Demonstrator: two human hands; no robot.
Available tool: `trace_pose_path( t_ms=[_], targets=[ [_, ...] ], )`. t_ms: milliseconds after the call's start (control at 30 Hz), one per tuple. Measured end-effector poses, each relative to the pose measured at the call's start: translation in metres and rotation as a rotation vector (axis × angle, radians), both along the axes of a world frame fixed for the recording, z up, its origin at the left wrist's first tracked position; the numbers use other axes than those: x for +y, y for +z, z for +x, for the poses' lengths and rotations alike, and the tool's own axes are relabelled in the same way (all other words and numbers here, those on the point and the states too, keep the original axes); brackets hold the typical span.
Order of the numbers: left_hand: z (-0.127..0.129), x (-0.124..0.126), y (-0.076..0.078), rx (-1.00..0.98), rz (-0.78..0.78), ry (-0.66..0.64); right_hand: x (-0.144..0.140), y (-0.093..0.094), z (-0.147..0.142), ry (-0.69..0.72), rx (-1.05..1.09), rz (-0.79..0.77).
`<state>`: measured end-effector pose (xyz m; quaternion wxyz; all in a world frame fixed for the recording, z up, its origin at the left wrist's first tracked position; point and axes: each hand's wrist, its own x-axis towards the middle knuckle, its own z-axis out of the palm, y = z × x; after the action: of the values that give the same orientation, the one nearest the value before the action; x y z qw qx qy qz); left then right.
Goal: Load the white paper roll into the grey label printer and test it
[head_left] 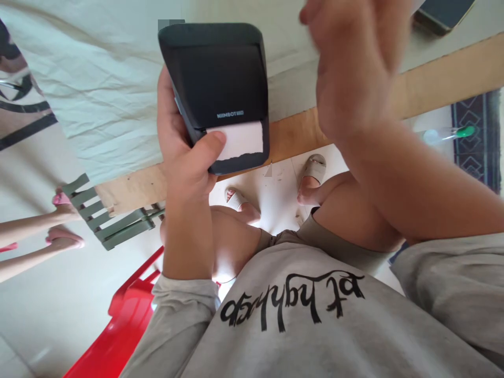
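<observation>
gripping the label printer one-handed, my left hand thumb-pinning its label; right hand loosely spread, so i might drop it.

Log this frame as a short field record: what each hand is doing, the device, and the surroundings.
left hand: grips black label printer, thumb resting on the white label at its slot
right hand: raised beside the printer, blurred, holds nothing visible
printer marking: NIIMBOT
surface behind: wooden table edge under a pale cloth
also on table: dark phone, partly cut off
floor level: red plastic chair; another person's feet at far left
</observation>
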<state>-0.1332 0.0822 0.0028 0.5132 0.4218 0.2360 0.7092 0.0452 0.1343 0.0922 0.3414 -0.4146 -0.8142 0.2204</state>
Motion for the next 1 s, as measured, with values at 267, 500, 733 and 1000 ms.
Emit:
trace_pose_path(
  t_ms=[267,500,733,1000],
  targets=[
    [0.013,-0.002,0.018,-0.028,-0.008,-0.062,-0.012,0.004,0.003,0.349,-0.086,-0.185],
    [0.009,-0.006,0.019,-0.11,-0.068,-0.071,-0.009,0.002,0.003,0.365,-0.143,-0.141],
    [0.015,-0.002,0.028,-0.04,-0.024,-0.044,-0.019,0.015,-0.002,0.249,-0.386,-0.108],
    [0.015,-0.009,0.048,-0.08,-0.2,-0.015,-0.016,0.01,0.005,0.168,-0.391,0.107]
  ],
)
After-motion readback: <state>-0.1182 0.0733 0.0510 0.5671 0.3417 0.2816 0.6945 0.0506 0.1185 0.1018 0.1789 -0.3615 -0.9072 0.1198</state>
